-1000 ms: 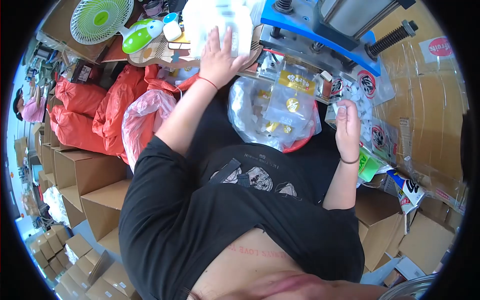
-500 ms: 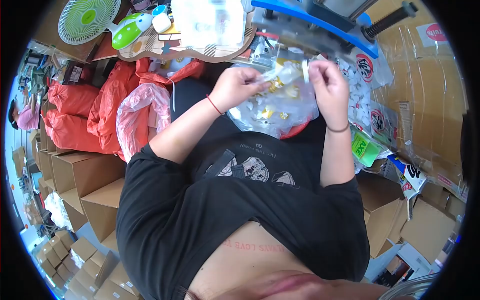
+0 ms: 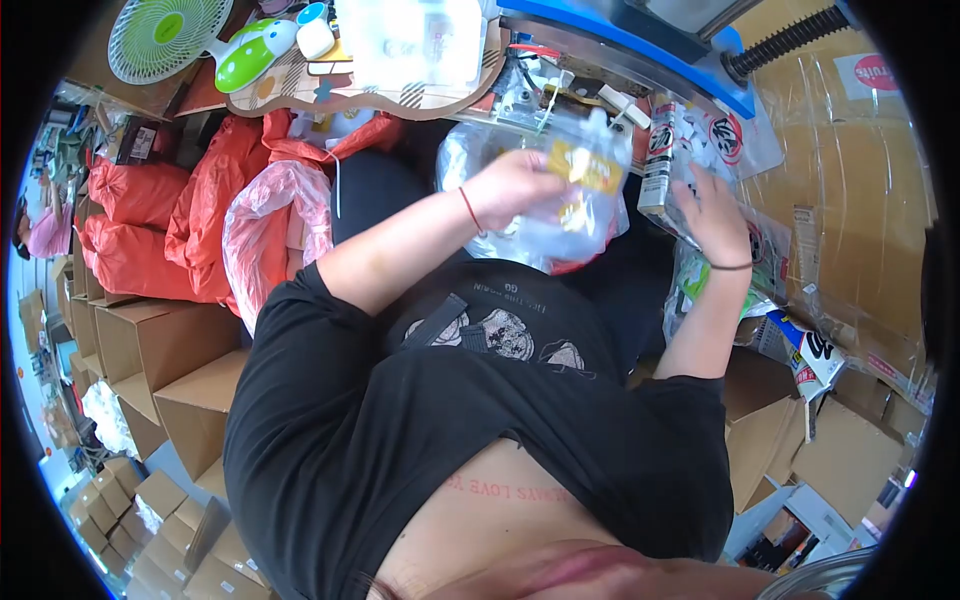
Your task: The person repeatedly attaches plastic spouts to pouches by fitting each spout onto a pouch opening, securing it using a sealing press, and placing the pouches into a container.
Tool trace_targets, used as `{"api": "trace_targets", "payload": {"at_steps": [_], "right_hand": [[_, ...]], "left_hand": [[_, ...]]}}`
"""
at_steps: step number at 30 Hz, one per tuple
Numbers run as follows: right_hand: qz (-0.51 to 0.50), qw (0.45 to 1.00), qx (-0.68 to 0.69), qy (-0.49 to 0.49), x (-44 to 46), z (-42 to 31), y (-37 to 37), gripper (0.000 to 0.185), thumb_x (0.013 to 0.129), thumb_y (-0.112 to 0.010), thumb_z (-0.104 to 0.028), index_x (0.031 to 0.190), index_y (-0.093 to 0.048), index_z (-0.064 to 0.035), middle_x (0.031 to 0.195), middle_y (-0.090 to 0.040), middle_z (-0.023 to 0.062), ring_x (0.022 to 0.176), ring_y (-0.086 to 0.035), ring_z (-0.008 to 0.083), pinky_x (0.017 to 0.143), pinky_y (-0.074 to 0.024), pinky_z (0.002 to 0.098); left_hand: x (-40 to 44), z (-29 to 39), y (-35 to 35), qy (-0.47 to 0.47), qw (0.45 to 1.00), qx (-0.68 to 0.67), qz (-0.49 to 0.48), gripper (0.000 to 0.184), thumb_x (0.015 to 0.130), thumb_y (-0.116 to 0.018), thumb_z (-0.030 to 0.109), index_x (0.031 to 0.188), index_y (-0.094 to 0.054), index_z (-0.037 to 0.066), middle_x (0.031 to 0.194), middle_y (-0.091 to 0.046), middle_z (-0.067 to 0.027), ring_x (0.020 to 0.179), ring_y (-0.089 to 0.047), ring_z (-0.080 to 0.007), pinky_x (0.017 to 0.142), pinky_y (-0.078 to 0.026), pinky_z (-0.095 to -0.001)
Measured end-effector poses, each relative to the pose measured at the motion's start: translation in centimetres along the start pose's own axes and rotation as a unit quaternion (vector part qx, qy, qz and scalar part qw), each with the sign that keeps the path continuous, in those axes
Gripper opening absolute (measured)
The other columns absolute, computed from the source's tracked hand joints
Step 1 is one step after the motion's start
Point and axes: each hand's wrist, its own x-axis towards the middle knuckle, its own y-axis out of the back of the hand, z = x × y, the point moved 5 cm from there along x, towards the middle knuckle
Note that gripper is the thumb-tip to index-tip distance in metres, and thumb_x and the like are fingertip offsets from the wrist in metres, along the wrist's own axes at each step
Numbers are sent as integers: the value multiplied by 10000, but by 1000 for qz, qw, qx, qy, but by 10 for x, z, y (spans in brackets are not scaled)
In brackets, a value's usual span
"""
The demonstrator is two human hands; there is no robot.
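Now, left hand [image 3: 515, 190]: the clear bag [image 3: 587, 170] is pinched at its side, above the bag pile [image 3: 515, 248].
Right hand [image 3: 715, 220]: fingers are spread, nothing is seen held, near the box [image 3: 654, 188].
Clear bag: could be dropped if pinched too loosely.
Box: could be bumped if the spread fingers are swung fast.

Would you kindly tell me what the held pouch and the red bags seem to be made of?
Held pouch: probably glossy plastic film, largely see-through with bright glints. Red bags: likely thin, slightly shiny plastic, given their crinkles.
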Motion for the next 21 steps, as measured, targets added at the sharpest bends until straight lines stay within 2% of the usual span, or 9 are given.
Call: {"api": "trace_targets", "payload": {"at_steps": [2, 8, 9, 10, 12, 14, 15, 19, 21], "right_hand": [[0, 995, -51, 86, -12, 3, -12, 410, 1009, -504, -374, 1222, -588, -34, 1150, -573, 212, 1083, -551, 407, 962, -442, 411], [-36, 981, 155, 115, -23, -1, -12, 302, 969, -590, -315, 1104, -603, -45, 984, -592, 180, 899, -589, 380, 786, -469, 414], [-25, 977, 196, 82, -25, 3, -12, 248, 972, -584, -267, 1066, -583, -37, 947, -581, 163, 866, -578, 356, 761, -461, 392], [-15, 970, 237, 49, -25, 7, -14, 198, 974, -579, -218, 1028, -563, -28, 909, -569, 145, 833, -566, 333, 736, -453, 369], [-6, 975, 223, 10, -21, 21, -22, 174, 965, -590, -194, 1009, -556, -30, 899, -577, 146, 822, -573, 336, 724, -457, 370], [3, 978, 209, -29, -17, 26, -25, 152, 956, -601, -171, 989, -549, -32, 889, -585, 148, 810, -580, 340, 713, -462, 371], [26, 983, 181, -26, -15, 22, -22, 151, 951, -601, -165, 983, -545, -28, 902, -591, 152, 835, -585, 346, 731, -464, 375], [109, 987, 116, 34, -4, 8, -9, 152, 919, -620, -130, 964, -531, -15, 932, -611, 161, 902, -596, 367, 785, -470, 389], [89, 988, 120, 44, 1, 10, -14, 160, 899, -630, -107, 1000, -549, -13, 934, -613, 162, 908, -599, 361, 796, -471, 391]], "left_hand": [[14, 16, 14, -12, 1000, -12, 21, 245, 896, -690, 109, 1117, -662, 6, 1015, -712, -76, 905, -701, -167, 822, -590, -337], [31, 25, 32, -16, 999, -11, 51, 373, 914, -707, 212, 1188, -599, -16, 1012, -705, -79, 903, -695, -181, 789, -588, -351], [27, 37, 50, -82, 976, 128, 153, 446, 908, -715, 253, 1222, -563, -25, 1065, -686, -117, 957, -681, -223, 819, -571, -381], [19, 51, 66, -144, 921, 261, 250, 519, 903, -722, 294, 1256, -527, -33, 1118, -668, -154, 1012, -668, -265, 849, -554, -411], [-15, 98, 89, -392, 700, 439, 405, 661, 869, -745, 348, 1349, -455, -2, 1306, -546, -250, 1203, -557, -353, 980, -459, -488], [-31, 106, 101, -367, 438, 691, 443, 687, 863, -723, 379, 1409, -438, 74, 1437, -400, -286, 1323, -430, -386, 1084, -349, -511], [-24, 92, 118, -260, 408, 801, 354, 713, 859, -702, 409, 1447, -417, 125, 1486, -369, -245, 1341, -415, -382, 1091, -345, -507], [-44, 70, 104, -307, 397, 826, 257, 513, 887, -640, 223, 1368, -507, 109, 1366, -532, -140, 1258, -509, -334, 1054, -397, -462], [-44, 76, 118, -290, 582, 709, 271, 444, 877, -591, 98, 1320, -546, 97, 1247, -605, -117, 1180, -560, -305, 1018, -435, -406]]}}
